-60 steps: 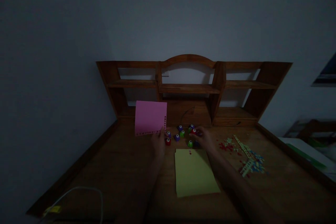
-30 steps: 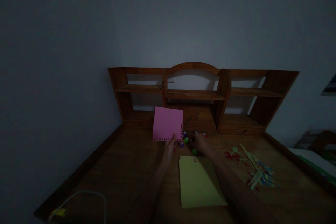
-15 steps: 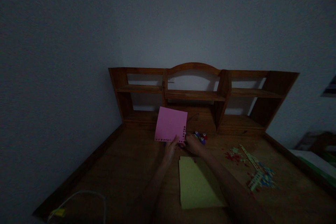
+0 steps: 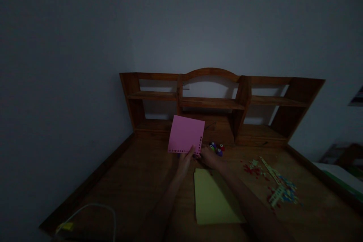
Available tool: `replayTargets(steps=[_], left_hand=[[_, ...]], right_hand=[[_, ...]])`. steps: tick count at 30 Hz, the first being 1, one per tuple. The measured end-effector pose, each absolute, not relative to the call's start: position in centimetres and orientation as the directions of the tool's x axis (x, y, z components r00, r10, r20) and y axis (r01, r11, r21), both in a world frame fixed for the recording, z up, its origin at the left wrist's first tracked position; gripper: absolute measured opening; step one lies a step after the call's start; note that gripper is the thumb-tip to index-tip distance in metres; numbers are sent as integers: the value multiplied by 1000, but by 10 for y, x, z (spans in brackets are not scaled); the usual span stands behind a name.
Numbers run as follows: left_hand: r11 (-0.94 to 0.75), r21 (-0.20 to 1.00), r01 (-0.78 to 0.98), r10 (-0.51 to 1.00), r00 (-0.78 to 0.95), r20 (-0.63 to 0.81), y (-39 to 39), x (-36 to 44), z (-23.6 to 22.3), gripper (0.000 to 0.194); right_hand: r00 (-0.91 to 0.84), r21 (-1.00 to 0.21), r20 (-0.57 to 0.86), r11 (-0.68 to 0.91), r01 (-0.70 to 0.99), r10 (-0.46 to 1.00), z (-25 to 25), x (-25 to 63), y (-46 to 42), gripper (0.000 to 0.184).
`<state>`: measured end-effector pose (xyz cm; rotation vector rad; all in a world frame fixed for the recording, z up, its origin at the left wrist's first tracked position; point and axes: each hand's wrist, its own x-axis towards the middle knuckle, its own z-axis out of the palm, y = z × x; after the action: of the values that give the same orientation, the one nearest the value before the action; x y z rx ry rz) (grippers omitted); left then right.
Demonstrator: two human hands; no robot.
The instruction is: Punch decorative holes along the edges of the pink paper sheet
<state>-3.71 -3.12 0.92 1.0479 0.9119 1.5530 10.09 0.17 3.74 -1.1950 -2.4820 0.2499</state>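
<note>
Pink sheet is raised and tilted, beyond the yellow paper and off to its left. Your left hand grasps its lower edge, thumb on the front face. Your right hand is curled at the lower right corner; whether it grips anything, I cannot tell.

Handling, judged: very light, thin, fairly stiff, likely to bend or crease if pinched hard. The rows of small dark cut-outs along the bottom and right edges probably make those margins weakest; the plain middle or left edge gives you a sounder hold. Face looks matt and smooth, outline near square.

Beyond the yellow paper, beside your right hand: rounded figures in purple, red and green, with white eye-like spots, seemingly hard and smooth. Right of the yellow paper: scattered small pieces, red, blue and pale, some strip-shaped, on the wooden surface.
</note>
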Motion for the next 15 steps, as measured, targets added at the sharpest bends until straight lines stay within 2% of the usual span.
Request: replayTargets(steps=[3,6,8,11,13,15], left_hand=[[-221,931,-292,972,-139,187,-33,-38,10,47],[-210,946,-245,972,-158,175,-35,-40,9,45],[-213,956,-202,967,-182,177,-35,-41,8,43],[-242,957,-159,954,-219,205,-34,-39,4,41],[-244,960,-140,953,-219,210,-33,-37,0,41],[-231,965,-122,960,-192,205,-34,-34,-4,43]], right_hand=[[-473,-432,305,562,705,827,34,105,6,25],[-307,-630,375,484,608,875,30,117,9,21],[-175,-790,390,426,440,904,26,130,9,25],[-24,-963,250,251,99,968,19,151,-1,42],[26,-981,157,159,-111,987,13,162,-12,45],[75,-951,99,116,-285,992,7,169,-23,40]])
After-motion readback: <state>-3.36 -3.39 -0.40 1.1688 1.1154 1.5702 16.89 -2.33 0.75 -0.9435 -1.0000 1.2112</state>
